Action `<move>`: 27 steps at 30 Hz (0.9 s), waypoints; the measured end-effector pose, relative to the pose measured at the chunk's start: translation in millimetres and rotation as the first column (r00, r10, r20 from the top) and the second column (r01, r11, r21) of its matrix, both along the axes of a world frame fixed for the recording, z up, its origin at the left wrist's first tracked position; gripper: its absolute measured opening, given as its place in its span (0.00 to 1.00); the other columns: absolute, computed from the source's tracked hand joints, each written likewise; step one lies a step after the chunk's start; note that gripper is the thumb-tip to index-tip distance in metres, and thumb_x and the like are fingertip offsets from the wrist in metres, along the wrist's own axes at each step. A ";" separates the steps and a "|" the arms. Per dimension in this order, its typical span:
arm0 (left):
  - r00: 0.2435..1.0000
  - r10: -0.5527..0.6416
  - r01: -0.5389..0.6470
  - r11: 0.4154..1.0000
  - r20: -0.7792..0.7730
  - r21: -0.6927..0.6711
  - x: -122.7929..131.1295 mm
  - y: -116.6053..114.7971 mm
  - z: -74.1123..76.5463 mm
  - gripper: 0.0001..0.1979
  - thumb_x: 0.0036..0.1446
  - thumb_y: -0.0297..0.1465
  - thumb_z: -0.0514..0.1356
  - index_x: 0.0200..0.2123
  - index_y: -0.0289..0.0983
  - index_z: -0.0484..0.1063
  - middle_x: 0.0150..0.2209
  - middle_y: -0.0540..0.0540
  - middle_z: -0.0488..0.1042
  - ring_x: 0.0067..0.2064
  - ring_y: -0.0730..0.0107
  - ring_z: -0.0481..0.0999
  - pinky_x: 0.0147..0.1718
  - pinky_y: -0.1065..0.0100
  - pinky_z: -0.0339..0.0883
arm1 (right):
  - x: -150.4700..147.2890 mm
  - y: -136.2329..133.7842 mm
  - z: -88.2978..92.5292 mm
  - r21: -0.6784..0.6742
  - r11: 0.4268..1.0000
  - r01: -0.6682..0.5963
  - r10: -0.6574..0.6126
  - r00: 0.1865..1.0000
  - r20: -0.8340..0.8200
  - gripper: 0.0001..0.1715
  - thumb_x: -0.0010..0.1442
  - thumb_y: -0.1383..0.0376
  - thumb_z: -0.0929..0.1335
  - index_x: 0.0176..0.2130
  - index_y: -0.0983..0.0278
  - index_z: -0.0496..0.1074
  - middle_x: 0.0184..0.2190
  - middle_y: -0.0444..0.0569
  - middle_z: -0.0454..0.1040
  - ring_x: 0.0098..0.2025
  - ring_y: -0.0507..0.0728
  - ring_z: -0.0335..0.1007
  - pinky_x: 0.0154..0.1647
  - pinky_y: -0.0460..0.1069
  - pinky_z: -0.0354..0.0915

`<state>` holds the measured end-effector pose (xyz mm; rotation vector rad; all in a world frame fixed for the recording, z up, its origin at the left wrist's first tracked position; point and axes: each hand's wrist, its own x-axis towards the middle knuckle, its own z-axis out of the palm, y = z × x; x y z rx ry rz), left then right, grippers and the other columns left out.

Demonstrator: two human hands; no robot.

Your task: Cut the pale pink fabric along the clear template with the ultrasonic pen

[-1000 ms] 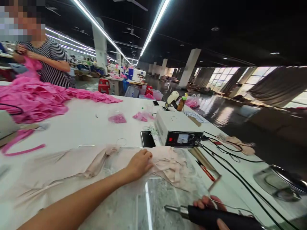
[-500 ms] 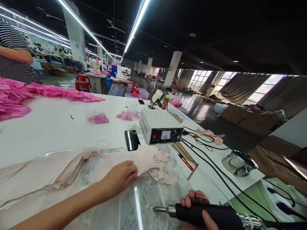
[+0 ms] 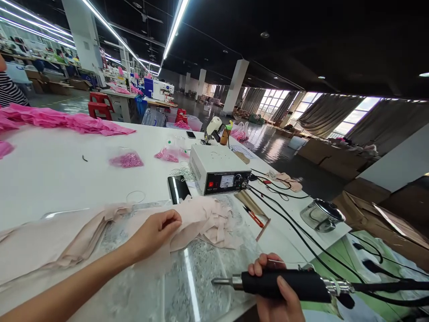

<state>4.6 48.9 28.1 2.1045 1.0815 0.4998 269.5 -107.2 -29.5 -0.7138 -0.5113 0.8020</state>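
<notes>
My left hand [image 3: 160, 232] is closed, its fingertips pinching a pale pink fabric piece [image 3: 156, 263] that hangs blurred below it. Under and behind that hand lie loosely piled pale pink fabric pieces [image 3: 214, 221]. Another folded stack of the same fabric [image 3: 63, 239] lies to the left. My right hand [image 3: 275, 286] is wrapped around a black corded handpiece [image 3: 284, 285], a hot-knife-like tool whose metal tip points left. A thin metal pin or rod [image 3: 275, 260] shows at the fingers of this hand. Beneath both hands is a clear, glossy sheet [image 3: 208, 277].
A white control box [image 3: 219, 167] with a meter stands behind the fabric, its cables running right. Orange-handled snips [image 3: 255, 218], a black phone-like slab [image 3: 177, 189] and a lidded pot [image 3: 321, 215] are on the table. Pink bead bags [image 3: 126, 159] lie farther back.
My left hand has shifted slightly left and lifted, with a fabric piece now hanging from it. The handpiece stays in my right hand, tip still pointing left. The view has turned a little.
</notes>
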 end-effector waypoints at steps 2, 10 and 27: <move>0.990 -0.137 0.136 0.989 -0.014 -0.049 -0.3 -21.6 2.6 0.14 0.69 0.34 0.50 0.30 0.38 0.67 0.29 0.52 0.69 0.30 0.69 0.69 0.29 0.71 0.62 | -0.3 -0.9 3.6 0.003 1.000 0.021 -0.021 1.000 0.006 0.15 0.50 0.55 0.72 0.37 0.60 0.78 0.29 0.47 0.74 0.26 0.55 0.70 0.30 0.54 0.68; 0.819 -0.525 0.485 0.849 -0.230 -0.212 -49.5 -67.4 5.2 0.10 0.65 0.27 0.54 0.32 0.41 0.73 0.36 0.52 0.76 0.35 0.70 0.76 0.36 0.75 0.65 | -3.2 -8.5 15.7 -0.022 0.996 0.088 -0.086 0.995 0.056 0.15 0.49 0.56 0.72 0.36 0.61 0.78 0.27 0.46 0.72 0.24 0.54 0.68 0.27 0.52 0.67; 0.832 -0.416 0.552 0.563 -0.366 0.615 -31.8 -73.8 -33.3 0.26 0.68 0.21 0.48 0.67 0.41 0.61 0.61 0.46 0.73 0.60 0.64 0.72 0.60 0.65 0.65 | -20.4 -7.5 26.1 0.132 0.987 0.094 -0.111 0.985 0.135 0.14 0.53 0.58 0.70 0.37 0.62 0.78 0.27 0.46 0.73 0.23 0.53 0.68 0.24 0.50 0.69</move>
